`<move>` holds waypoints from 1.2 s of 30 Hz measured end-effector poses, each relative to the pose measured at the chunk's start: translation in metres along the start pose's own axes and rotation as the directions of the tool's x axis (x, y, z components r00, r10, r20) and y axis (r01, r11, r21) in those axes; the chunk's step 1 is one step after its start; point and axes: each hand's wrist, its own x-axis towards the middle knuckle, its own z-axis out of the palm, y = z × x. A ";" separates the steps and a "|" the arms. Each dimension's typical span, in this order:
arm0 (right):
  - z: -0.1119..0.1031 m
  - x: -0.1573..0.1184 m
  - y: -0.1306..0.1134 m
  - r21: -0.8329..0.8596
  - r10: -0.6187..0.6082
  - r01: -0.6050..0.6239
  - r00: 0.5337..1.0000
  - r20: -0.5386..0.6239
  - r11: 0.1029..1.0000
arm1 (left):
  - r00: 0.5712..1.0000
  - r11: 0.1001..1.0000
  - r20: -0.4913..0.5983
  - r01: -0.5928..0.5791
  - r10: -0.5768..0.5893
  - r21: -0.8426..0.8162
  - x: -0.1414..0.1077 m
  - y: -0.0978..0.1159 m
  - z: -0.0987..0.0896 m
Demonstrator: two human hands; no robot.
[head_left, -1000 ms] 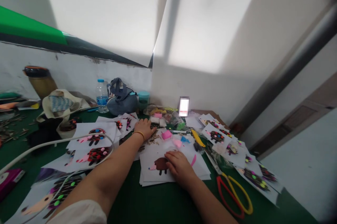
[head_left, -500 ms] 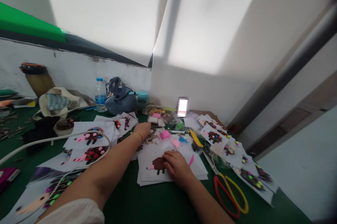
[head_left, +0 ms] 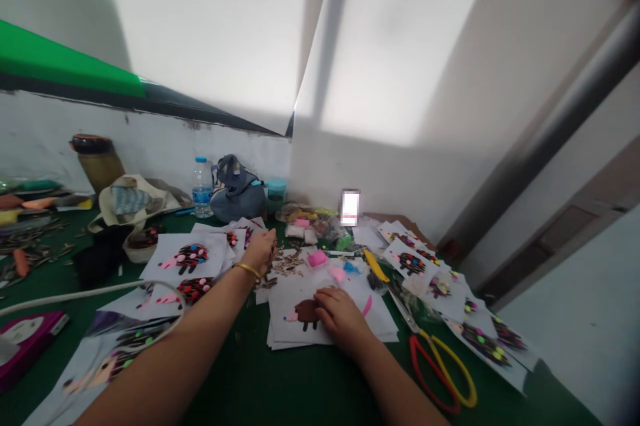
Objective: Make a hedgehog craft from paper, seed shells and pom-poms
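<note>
My right hand (head_left: 341,317) lies on a stack of white paper (head_left: 290,293), fingers stretched out beside a brown clay hedgehog (head_left: 306,311) with a pink snout and dark legs. Left of the stack's far corner, my left hand (head_left: 259,251) is raised over the table with its fingers closed; what they hold, if anything, is too small to make out. Close to it, small brown husk-like bits (head_left: 290,263) are scattered on paper. Lumps of pink clay (head_left: 317,258) and blue clay (head_left: 353,267) sit on the far part of the sheets.
Scissors with red and yellow handles (head_left: 440,366) and a yellow cutter (head_left: 375,266) lie at the right. Finished hedgehog pictures (head_left: 410,259) spread along both sides. A white cable (head_left: 90,294) loops across the left. A water bottle (head_left: 202,189) and blue bag (head_left: 238,193) stand behind.
My left hand has drawn back from the brown bits and moved left, its fingers now closed. My right hand stays on the paper. The view has shifted slightly left.
</note>
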 end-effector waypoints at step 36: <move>0.003 -0.003 0.008 -0.141 0.126 -0.148 0.980 -0.154 0.979 | 0.774 0.164 0.579 0.625 -0.258 -0.763 -0.098 -0.035 -0.015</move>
